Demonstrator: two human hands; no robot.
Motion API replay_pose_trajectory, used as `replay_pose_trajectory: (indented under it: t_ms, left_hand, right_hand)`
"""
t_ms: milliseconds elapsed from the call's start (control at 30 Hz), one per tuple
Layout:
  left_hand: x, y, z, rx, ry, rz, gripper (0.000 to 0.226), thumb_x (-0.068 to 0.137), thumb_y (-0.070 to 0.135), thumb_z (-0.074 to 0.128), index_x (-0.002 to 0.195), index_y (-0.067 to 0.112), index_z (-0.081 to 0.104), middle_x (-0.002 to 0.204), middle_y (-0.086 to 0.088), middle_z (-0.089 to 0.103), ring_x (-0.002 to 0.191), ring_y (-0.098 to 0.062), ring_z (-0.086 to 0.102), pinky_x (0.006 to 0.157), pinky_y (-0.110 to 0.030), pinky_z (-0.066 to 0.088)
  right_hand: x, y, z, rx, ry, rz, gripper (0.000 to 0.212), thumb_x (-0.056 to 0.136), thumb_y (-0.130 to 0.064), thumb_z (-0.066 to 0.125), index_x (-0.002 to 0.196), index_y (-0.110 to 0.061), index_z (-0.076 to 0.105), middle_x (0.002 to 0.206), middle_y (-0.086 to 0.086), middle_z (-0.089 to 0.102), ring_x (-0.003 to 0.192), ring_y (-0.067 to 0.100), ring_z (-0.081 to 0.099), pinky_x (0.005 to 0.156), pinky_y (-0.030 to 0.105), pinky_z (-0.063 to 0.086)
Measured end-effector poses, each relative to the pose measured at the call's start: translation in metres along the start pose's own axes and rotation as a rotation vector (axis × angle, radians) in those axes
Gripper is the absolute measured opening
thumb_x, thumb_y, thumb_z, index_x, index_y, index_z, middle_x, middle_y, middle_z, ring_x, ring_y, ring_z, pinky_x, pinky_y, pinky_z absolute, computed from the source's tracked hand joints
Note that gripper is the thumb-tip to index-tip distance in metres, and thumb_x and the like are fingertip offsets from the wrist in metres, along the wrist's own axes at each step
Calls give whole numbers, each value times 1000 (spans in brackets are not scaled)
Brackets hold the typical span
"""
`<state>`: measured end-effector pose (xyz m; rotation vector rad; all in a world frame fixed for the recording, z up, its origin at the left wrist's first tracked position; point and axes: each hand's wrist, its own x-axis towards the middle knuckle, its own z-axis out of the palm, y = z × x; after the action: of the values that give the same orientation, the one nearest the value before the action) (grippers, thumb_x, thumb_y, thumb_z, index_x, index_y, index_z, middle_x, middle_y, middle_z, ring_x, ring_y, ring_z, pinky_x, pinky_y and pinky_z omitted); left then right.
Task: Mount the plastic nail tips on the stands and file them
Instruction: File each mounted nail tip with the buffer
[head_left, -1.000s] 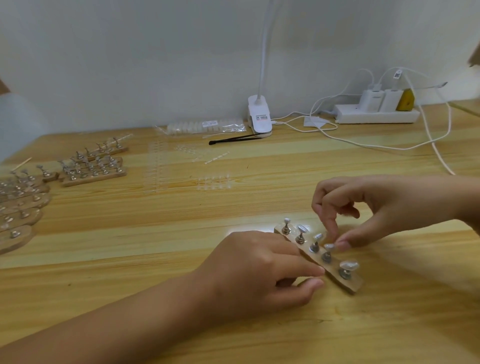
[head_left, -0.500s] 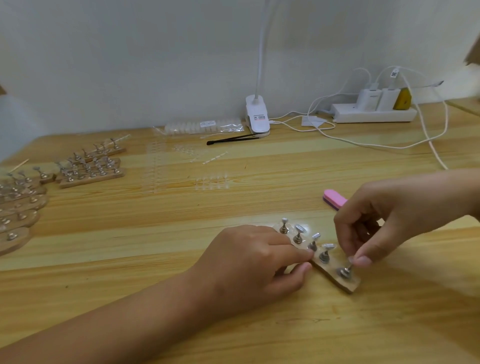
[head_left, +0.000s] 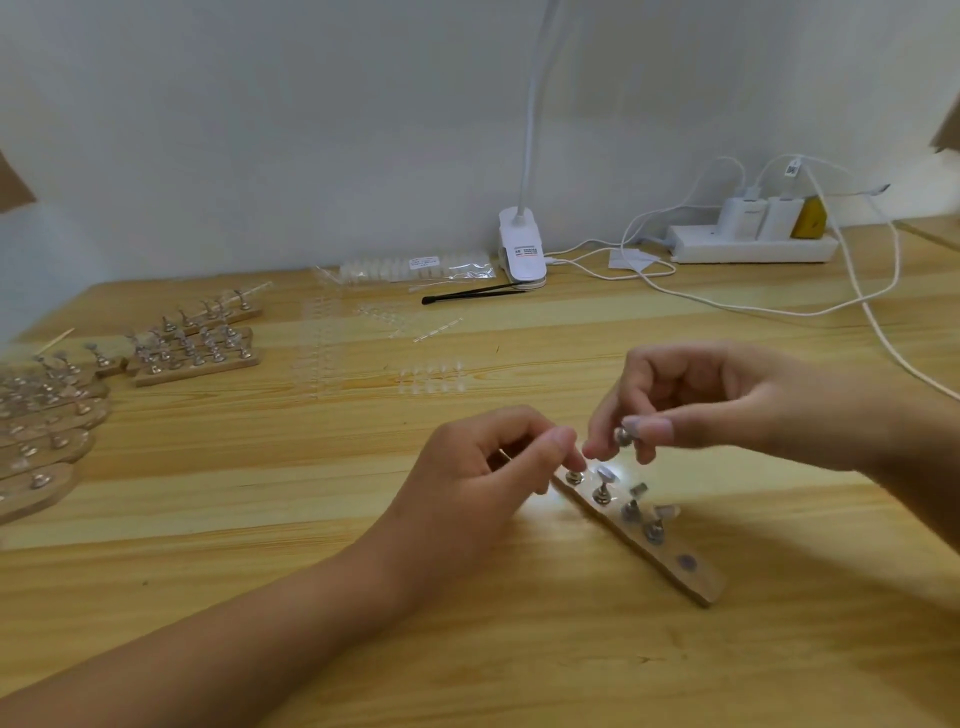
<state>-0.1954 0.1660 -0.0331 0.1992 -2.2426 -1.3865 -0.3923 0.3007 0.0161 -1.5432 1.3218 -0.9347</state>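
R hand (head_left: 727, 410) hangs above the wooden base (head_left: 675, 569), thumb & index pinching a small metal stand (head_left: 622, 435) clear of the strip. L hand (head_left: 478, 473) has fingers curled, tips at the far end of the base, just beside the first peg; can't tell if it grips anything. The base lies diagonally on the table (head_left: 519, 675), approx. mid-desk, w/ four stands (head_left: 602, 491) upright in a row & a round metal disc (head_left: 687, 561) showing near its close end. At least two of them carry nail tips (head_left: 667, 512). Far left: more loaded bases (head_left: 197, 356). Loose clear tips (head_left: 431, 379) lie beyond the hands. By the wall: lamp clip (head_left: 522, 249), black tweezers (head_left: 467, 294), bag of tips (head_left: 415, 267), power strip (head_left: 748, 250) w/ chargers
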Motion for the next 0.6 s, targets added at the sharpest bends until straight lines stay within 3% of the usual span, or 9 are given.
replay_pose_trajectory:
  t_ms: [100,267,467,600]
  left_hand:
    - [5,-2,-2,-98,-3,-127,27,93,40,57,80,22,72,62,14,54,63,1,51,64,-10,41]
    - [8,-5,-3,-252,17,-176,19,90,37,63,88,20,72,67,15,57,65,1,53,64,-9,42]
    - [8,-8,-4,-317,43,-180,12,78,31,73,90,34,72,87,8,66,85,-6,60,78,-15,49]
    - [8,-8,-3,-337,30,-161,18,72,40,76,88,34,72,85,8,66,85,-9,60,80,-22,49]
  right_hand:
    - [5,7,8,150,137,-6,6,87,-25,65,82,-23,62,93,7,71,84,13,65,72,21,52]
    - [14,15,12,292,235,42,9,82,-31,71,82,-23,69,73,-2,59,67,9,53,68,22,52]
    - [13,16,10,350,243,12,37,70,-37,85,98,-15,77,85,1,69,71,5,60,70,17,53]
    - [16,18,19,155,346,18,33,80,-46,76,97,-17,78,76,-3,67,67,5,57,66,16,51]
